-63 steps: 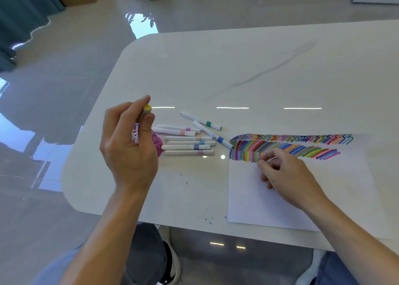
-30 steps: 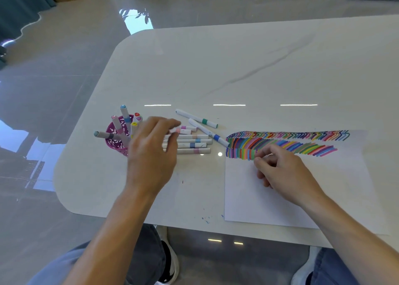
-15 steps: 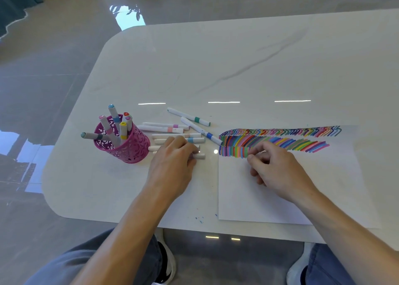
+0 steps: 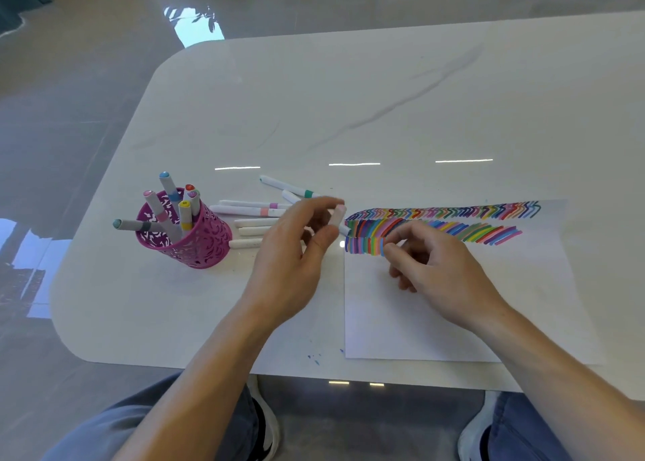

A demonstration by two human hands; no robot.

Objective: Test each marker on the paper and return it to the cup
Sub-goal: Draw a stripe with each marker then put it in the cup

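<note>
Pink-capped marker pinched between thumb and fingertips of left hand, held at 9 o'clock edge of paper. Judged light, stiff, smooth-barrelled, prone to roll; best gripped mid-barrel, cap pulled straight. Right hand rested on paper, fingers loosely curled, nothing seen held. Loose markers laid between left hand and cup, at 9 o'clock.

1. The table has a polished, glossy white top, marble-look with a grey vein.
2. The paper is matt white.
3. The cup is a pink pierced lattice with a slight sheen; whether metal or plastic I cannot tell.
4. The markers, and the marker pinched in the left hand, have smooth white plastic barrels.
5. The floor is mirror-glossy tile.
6. The trousers are blue-grey cloth.
</note>
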